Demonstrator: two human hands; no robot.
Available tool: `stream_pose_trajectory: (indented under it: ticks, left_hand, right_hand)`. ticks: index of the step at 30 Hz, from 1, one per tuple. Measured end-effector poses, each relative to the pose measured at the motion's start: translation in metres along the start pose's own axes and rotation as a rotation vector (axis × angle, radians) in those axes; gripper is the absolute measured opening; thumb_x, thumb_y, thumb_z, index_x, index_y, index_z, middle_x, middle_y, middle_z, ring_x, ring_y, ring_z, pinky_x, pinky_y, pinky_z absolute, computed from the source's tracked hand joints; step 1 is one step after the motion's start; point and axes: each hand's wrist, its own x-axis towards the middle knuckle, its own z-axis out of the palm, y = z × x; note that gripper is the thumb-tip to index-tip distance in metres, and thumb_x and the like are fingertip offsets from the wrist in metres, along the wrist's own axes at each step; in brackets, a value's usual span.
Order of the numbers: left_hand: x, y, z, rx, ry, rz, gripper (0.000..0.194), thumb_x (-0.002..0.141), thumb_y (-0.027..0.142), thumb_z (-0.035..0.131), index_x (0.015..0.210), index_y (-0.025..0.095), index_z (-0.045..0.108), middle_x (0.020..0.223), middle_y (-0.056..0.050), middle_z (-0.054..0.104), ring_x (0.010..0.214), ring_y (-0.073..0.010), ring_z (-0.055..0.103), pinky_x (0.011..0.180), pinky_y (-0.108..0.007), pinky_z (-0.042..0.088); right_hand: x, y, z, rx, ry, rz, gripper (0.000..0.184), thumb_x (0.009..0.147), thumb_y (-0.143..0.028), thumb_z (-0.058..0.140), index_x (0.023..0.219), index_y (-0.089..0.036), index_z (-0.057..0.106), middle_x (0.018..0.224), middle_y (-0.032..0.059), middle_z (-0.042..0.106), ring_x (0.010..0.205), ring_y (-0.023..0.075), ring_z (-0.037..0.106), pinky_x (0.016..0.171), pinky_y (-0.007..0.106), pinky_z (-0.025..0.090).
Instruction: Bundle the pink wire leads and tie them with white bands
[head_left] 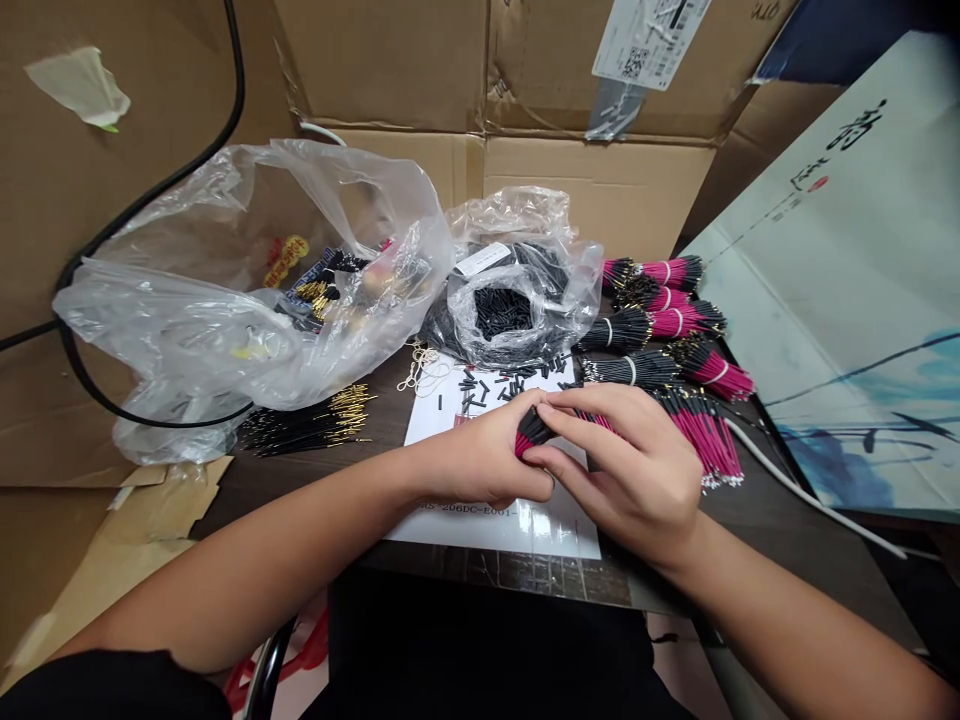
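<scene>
My left hand (480, 455) and my right hand (622, 465) meet above a white printed sheet (495, 530) on the dark table (780, 520). Between them both grip a bundle of red wires (531, 435) with black sleeved ends, its black end poking out by my left thumb. Loose black sleeves (495, 385) lie scattered on the sheet just beyond my fingers. Several tied hanks of red and black wire (660, 325) fan out past my right hand.
Gold-tipped pins on black wires (315, 425) lie left of the sheet, beside a clear plastic bag (225, 310). Another bag of black sleeves (517, 310) sits behind. A cardboard box (592, 190) stands at the back, a printed paper panel (847, 300) at right.
</scene>
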Motion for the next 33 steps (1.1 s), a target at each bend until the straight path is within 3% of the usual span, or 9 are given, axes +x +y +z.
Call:
stream_pose_trajectory:
  ticks: [7,12,19,22,33]
  left_hand:
    - [-0.0020,-0.0005,0.0013,-0.041,0.004,-0.045,0.066,0.068,0.013,0.064,0.130,0.022,0.042,0.059,0.011,0.044,0.043,-0.0072,0.042,0.039,-0.016,0.034]
    - [-0.0016,0.0001,0.0026,-0.046,0.015,-0.039,0.064,0.070,0.013,0.063,0.129,0.023,0.041,0.060,0.012,0.042,0.044,-0.0067,0.041,0.040,-0.017,0.035]
    - [-0.0030,0.0024,0.0031,-0.075,-0.013,-0.029,0.069,0.069,0.010,0.061,0.132,0.024,0.038,0.059,0.012,0.042,0.045,-0.0070,0.042,0.042,-0.017,0.036]
    - [-0.0033,0.0031,0.0025,-0.092,-0.025,-0.021,0.070,0.067,0.009,0.063,0.131,0.024,0.038,0.059,0.013,0.041,0.046,-0.0064,0.042,0.043,-0.016,0.035]
    - [-0.0008,0.0001,0.0006,-0.066,-0.008,-0.035,0.075,0.070,0.009,0.060,0.138,0.027,0.033,0.061,0.013,0.039,0.044,-0.0052,0.038,0.044,-0.016,0.033]
  right_hand:
    - [-0.0057,0.0022,0.0034,-0.132,0.098,-0.084,0.037,0.072,-0.021,0.085,0.106,-0.018,0.071,0.101,0.0090,0.077,0.093,0.0238,0.069,0.090,0.044,0.059]
    - [-0.0019,-0.0007,0.0037,-0.073,0.045,0.020,0.034,0.073,-0.018,0.083,0.103,-0.016,0.069,0.106,0.0119,0.074,0.096,0.0247,0.068,0.086,0.044,0.057]
    - [-0.0014,-0.0050,0.0062,0.074,0.025,0.172,0.038,0.079,-0.015,0.075,0.115,-0.018,0.065,0.110,0.0112,0.071,0.101,0.0239,0.067,0.086,0.044,0.056]
    - [-0.0019,-0.0052,0.0064,0.083,0.021,0.184,0.042,0.079,-0.015,0.074,0.119,-0.017,0.064,0.111,0.0117,0.070,0.101,0.0244,0.066,0.086,0.045,0.055]
    - [0.0021,-0.0029,0.0020,0.015,-0.009,0.143,0.030,0.077,-0.017,0.077,0.105,-0.017,0.066,0.107,0.0108,0.071,0.100,0.0243,0.066,0.087,0.044,0.053]
